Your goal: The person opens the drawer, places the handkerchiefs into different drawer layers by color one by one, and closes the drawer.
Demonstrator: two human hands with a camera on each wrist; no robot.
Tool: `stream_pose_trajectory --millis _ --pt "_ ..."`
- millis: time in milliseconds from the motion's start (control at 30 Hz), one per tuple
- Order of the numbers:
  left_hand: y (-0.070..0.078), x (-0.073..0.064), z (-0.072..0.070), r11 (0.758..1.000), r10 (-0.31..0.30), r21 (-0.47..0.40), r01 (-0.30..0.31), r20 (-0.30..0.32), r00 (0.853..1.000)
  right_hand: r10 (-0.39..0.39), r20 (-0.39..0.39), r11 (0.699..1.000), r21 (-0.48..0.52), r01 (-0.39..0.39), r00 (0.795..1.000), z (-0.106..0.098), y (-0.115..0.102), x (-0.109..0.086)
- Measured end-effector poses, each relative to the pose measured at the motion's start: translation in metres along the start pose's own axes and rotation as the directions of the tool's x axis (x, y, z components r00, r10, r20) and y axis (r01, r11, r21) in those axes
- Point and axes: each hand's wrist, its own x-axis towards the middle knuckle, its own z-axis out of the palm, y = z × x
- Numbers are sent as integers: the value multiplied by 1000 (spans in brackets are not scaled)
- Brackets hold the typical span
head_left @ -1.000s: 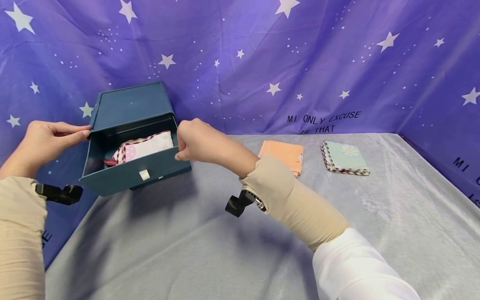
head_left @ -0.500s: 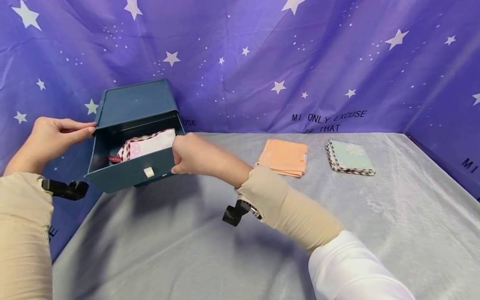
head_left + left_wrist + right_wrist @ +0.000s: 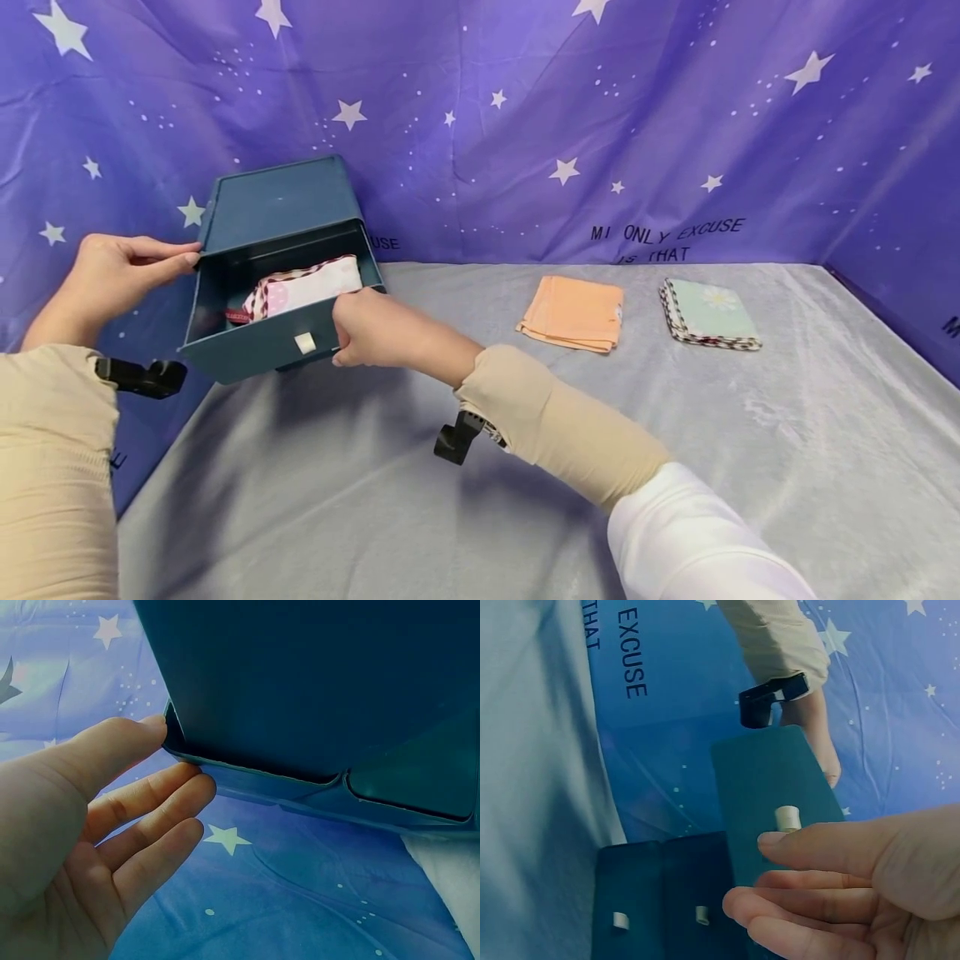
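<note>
A small dark-blue drawer cabinet [image 3: 281, 204] stands at the left in the head view, its top drawer [image 3: 247, 357] pulled out. Inside lies a folded white and pink handkerchief [image 3: 315, 283] with a checked border. My left hand [image 3: 120, 271] pinches the cabinet's upper left front edge between thumb and fingers. My right hand [image 3: 390, 329] is at the right part of the drawer front, fingers loosely bent. In the right wrist view its thumb lies close beside the pale knob [image 3: 787, 817]; whether they touch is unclear.
A folded orange handkerchief [image 3: 573, 312] and a folded mint-green one [image 3: 711, 312] with a checked edge lie on the grey cloth-covered table [image 3: 450, 517]. Two lower drawers [image 3: 641, 892] with pale knobs are shut. A purple star-patterned curtain [image 3: 480, 167] hangs behind.
My right hand has moved left and down along the drawer front, from its right corner toward the knob. The left hand stays on the cabinet edge. The whole view has shifted slightly.
</note>
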Motion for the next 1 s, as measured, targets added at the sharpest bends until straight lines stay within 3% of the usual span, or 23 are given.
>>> stream_pose_trajectory --millis 133,233,400,1000 --pt "35 -17 -2 998 14 -56 -14 5 1000 -8 9 999 33 8 1000 5 0 4" --pt "47 -23 -2 998 8 -62 -7 6 1000 -15 20 998 67 14 1000 6 -1 6" --pt "49 -24 -2 999 1 -32 -1 0 1000 -20 23 996 86 18 1000 8 -3 9" --pt "49 -24 -2 997 13 -75 -13 -3 1000 -36 -21 992 120 39 999 16 -11 16"
